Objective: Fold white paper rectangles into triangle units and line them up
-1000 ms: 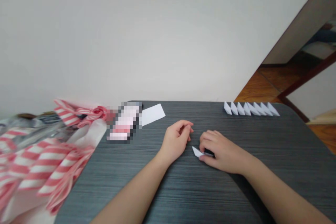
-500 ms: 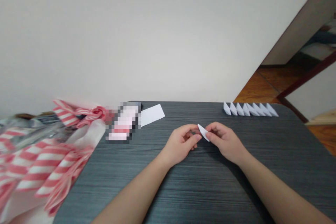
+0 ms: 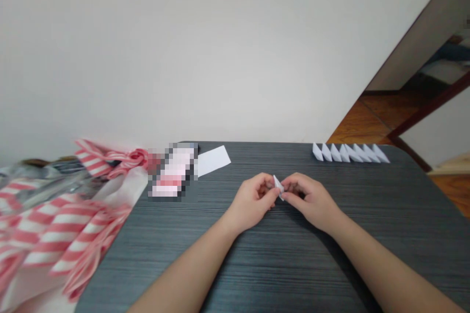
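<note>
1. While the dark tabletop (image 3: 264, 264) spreads beneath, the left forearm (image 3: 194, 264) and right forearm (image 3: 389, 266) slant inward.
2. The left hand (image 3: 256, 200) is curled, thumb and fingers pinching one side of the paper.
3. The right hand (image 3: 309, 200) mirrors it, pinching the other side.
4. Between their fingertips, the small folded white paper (image 3: 277, 184) tilts.

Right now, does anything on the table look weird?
Yes: the phone-like rectangle on the left looks odd because blocky squares hide its details. The white paper slip beside it lies slanted. Nothing looks spilled.
</note>
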`<state>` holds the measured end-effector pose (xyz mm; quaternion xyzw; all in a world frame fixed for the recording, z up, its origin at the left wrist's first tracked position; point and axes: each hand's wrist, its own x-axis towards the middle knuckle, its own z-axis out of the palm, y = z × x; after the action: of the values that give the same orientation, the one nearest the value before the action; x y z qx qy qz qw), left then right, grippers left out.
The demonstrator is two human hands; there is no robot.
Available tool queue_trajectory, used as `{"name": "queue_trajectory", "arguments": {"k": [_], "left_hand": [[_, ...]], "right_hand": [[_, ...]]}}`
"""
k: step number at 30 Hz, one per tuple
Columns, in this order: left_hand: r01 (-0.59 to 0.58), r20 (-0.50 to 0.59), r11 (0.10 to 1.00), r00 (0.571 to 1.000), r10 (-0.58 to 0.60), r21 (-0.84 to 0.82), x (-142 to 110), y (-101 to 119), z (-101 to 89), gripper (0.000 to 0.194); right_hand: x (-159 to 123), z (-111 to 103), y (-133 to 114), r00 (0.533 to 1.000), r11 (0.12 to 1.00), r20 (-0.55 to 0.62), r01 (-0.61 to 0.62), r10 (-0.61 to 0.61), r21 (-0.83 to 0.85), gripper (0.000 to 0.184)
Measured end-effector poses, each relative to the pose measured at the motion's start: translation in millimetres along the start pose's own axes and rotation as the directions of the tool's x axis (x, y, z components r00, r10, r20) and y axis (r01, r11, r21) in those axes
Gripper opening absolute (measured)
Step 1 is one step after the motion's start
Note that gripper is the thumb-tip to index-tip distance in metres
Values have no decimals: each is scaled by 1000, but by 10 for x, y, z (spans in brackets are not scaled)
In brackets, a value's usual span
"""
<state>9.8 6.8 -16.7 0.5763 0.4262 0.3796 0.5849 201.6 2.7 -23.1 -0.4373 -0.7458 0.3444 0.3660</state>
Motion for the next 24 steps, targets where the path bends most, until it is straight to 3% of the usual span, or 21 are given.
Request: {"name": "queue_trajectory", "arguments": {"k": [11,24], "left_hand": [[-180,61,925,984,169,335,-16,-14,-23,18],[-233,56,874,971,231,426,-9,-9,-38,18]], "right_hand": [[1,54,-67,999,984,-1,39,-40,-174,14],[-1,59,-46,999,971,-17,37,-42,-234,14]]}}
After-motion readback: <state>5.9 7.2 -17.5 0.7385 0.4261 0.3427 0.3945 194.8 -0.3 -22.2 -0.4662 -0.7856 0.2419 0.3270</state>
